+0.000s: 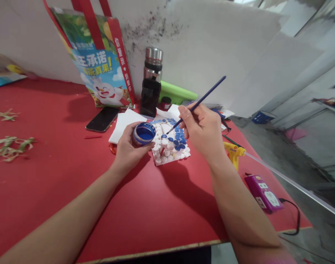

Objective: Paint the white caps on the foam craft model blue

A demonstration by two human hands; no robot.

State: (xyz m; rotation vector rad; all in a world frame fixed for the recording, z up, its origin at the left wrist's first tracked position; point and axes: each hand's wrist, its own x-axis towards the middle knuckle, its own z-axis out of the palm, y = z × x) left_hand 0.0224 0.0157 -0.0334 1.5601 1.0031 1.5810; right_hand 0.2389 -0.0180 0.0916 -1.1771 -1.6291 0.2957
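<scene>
My left hand (pixel 128 147) is wrapped round a small open jar of blue paint (pixel 144 134), tilted a little so the paint inside shows. Between the fingers and thumb of my right hand (pixel 202 126) is a slim dark blue paintbrush (pixel 208 92). Its dark tip is at a craft model (pixel 167 158) covered in small rounded white pieces, close to a blue-painted one. Many pieces on the model's right and far sides are blue; those at the near side and left are white. Whether the bristles touch a piece I cannot tell.
Behind the model stand a steel flask (pixel 153 58), a black upright object (pixel 150 97) and a printed bag (pixel 101 66). A phone (pixel 102 119) and white paper (pixel 123 126) lie left. A yellow glue gun (pixel 234 154) and purple power box (pixel 263 193) sit right, near the table edge.
</scene>
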